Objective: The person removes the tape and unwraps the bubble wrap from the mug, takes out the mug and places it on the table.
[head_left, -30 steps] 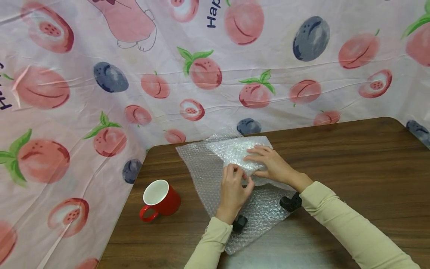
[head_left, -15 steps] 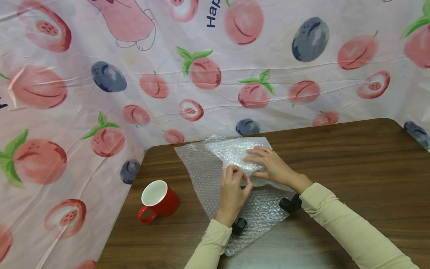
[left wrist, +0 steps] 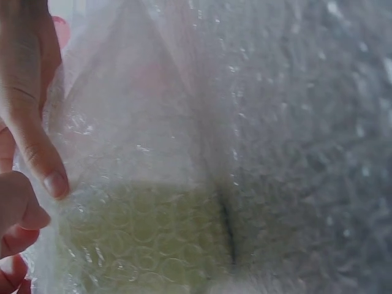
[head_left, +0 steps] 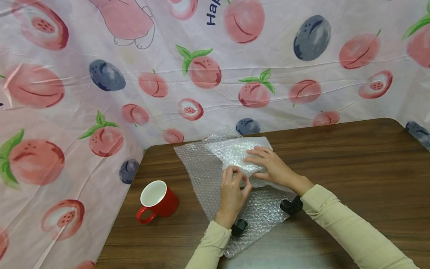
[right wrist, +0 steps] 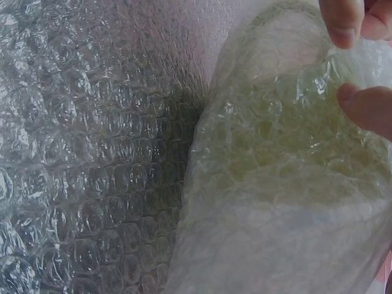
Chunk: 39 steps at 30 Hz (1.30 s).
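A large sheet of bubble wrap (head_left: 205,175) lies on the table in the head view, part of it folded over into a layered bundle (head_left: 231,149). Something pale green shows blurred through the wrapped part (left wrist: 144,236) in the left wrist view, its kind hidden by the layers. My left hand (head_left: 232,192) pinches the near edge of the folded wrap between bent fingers and thumb. To its right, my right hand (head_left: 276,167) rests on the bundle with fingers spread, the thumb close to the left fingertips. The right wrist view shows the green part (right wrist: 275,131) from close by.
A red mug (head_left: 159,200) with a white inside stands upright left of the wrap, handle toward the near left. Behind the dark wooden table (head_left: 349,168) hangs a fruit-print cloth (head_left: 215,101). Black wrist cameras (head_left: 291,204) sit at both cuffs.
Both hands stay almost in place on the wrap. The left fingers and thumb shift very slightly at the folded edge; the head view drifts a little.
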Motion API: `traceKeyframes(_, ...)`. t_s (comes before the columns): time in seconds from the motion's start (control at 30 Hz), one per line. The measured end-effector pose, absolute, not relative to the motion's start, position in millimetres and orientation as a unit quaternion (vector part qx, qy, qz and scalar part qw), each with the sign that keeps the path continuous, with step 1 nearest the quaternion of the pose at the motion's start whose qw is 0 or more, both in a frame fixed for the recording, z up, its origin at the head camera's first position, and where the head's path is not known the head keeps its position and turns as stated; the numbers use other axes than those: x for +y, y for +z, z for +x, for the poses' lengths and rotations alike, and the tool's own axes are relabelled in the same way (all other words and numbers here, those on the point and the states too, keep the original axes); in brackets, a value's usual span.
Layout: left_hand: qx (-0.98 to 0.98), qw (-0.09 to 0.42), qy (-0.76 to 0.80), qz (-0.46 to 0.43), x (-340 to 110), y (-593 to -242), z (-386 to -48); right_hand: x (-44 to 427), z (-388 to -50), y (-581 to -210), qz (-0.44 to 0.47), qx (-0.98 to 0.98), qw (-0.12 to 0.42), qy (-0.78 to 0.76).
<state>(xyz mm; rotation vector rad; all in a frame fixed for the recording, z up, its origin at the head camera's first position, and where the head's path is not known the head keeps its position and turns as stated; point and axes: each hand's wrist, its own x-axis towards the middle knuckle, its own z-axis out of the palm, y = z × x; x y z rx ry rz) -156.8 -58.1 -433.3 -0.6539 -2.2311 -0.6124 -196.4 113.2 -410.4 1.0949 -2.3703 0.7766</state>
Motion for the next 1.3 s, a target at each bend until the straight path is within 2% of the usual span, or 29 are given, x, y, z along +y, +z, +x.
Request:
traceKeyframes(0.43, -0.867, 0.315, -0.297, -0.247, -59, -424, -156, 115, -196, -410, 0.392, -0.851, 0.204, 0.285)
traceKeyframes(0.97, -0.864, 0.304, -0.296, -0.272, -65, -420, -160, 116, -197, -412, 0.394, -0.849, 0.216, 0.278)
traceKeyframes(1.3, -0.858, 0.315, -0.290, -0.285, -70, -416, -164, 115, -197, -414, 0.391, -0.848, 0.224, 0.278)
